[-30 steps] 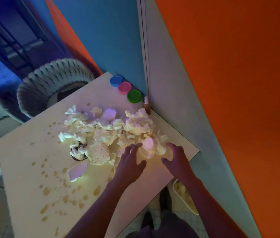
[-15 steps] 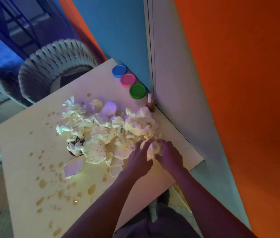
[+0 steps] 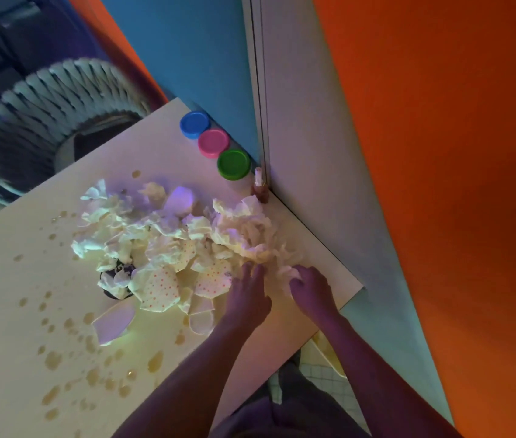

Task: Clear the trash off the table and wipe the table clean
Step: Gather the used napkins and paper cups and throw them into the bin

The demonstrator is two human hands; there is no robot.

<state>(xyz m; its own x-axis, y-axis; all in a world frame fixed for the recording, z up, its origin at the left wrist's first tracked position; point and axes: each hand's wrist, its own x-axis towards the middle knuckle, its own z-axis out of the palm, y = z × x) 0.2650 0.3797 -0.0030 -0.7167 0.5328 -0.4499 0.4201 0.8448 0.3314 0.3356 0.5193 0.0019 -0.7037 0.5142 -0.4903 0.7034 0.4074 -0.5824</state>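
Note:
A heap of crumpled white paper napkins (image 3: 168, 229) and flattened dotted paper cups (image 3: 158, 287) covers the middle of the pale table (image 3: 13, 311). Brown liquid drops (image 3: 92, 349) spot the table's left and near part. My right hand (image 3: 312, 290) grips a crumpled napkin (image 3: 286, 273) at the heap's right edge, near the table's right side. My left hand (image 3: 248, 295) lies flat beside it, fingers apart, touching the heap's near edge with nothing held.
Blue (image 3: 195, 124), pink (image 3: 214, 142) and green (image 3: 233, 164) lidded tubs stand in a row along the blue wall. A small bottle (image 3: 259, 188) stands in the corner. A woven chair (image 3: 51, 121) is behind the table. A pale bin (image 3: 329, 355) sits on the floor below the right edge.
Both hands moved forward from the table's near edge into the heap. My right hand closed on a napkin. The view shifted slightly.

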